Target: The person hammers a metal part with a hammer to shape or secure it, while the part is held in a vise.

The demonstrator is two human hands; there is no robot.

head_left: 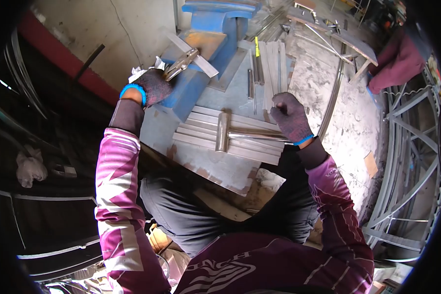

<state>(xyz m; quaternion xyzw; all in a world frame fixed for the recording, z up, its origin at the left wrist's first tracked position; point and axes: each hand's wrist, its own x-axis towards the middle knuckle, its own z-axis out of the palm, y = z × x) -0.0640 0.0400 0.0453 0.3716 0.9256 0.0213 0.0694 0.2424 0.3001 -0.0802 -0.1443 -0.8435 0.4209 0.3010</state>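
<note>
My left hand [154, 88], in a dark glove with a blue cuff, is closed around the handles of metal locking pliers [183, 62]. The pliers' jaws clamp a flat metal strip [204, 64] that lies across the blue anvil-like block [188, 88]. My right hand [290, 117], gloved too, is curled above the right end of the hammer's handle; whether it holds something small is hidden. The steel hammer [223, 131] rests on a stack of flat metal strips [196, 132] on the metal plate.
Upright strips [275, 66], thin rods and a yellow item [257, 46] lie on the plate [186, 159] beyond. A small bench [355, 45] stands at the back right. A person's maroon clothing [399, 61] shows near a metal frame [411, 112] on the right.
</note>
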